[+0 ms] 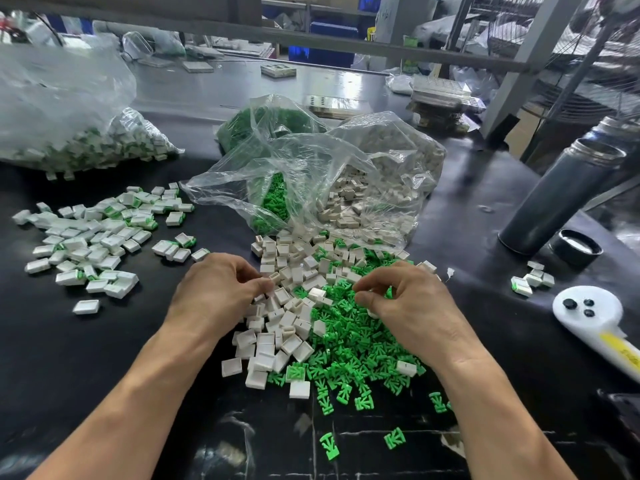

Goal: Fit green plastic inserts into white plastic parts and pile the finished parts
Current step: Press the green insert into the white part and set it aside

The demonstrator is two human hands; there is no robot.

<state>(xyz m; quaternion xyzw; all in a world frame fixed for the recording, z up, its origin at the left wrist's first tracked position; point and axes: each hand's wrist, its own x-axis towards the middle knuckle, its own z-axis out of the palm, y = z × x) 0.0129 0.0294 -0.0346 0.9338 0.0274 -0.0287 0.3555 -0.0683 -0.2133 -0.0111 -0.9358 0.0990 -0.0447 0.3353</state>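
Note:
A heap of loose white plastic parts (pixel 277 327) lies in the middle of the black table, with a heap of green inserts (pixel 360 355) just right of it. My left hand (pixel 214 289) reaches into the white heap, fingertips curled and pinching a white part at its edge. My right hand (pixel 408 306) hovers over the green heap with fingers curled; what it pinches is hidden. A pile of finished white parts with green inserts (pixel 93 240) spreads across the left of the table.
Open clear bags of green inserts (pixel 273 202) and white parts (pixel 363 199) lie behind the heaps. A large bag of finished parts (pixel 86 140) sits far left. A steel flask (pixel 557 199), its lid (pixel 576 251), and a white handheld device (pixel 595 320) stand right.

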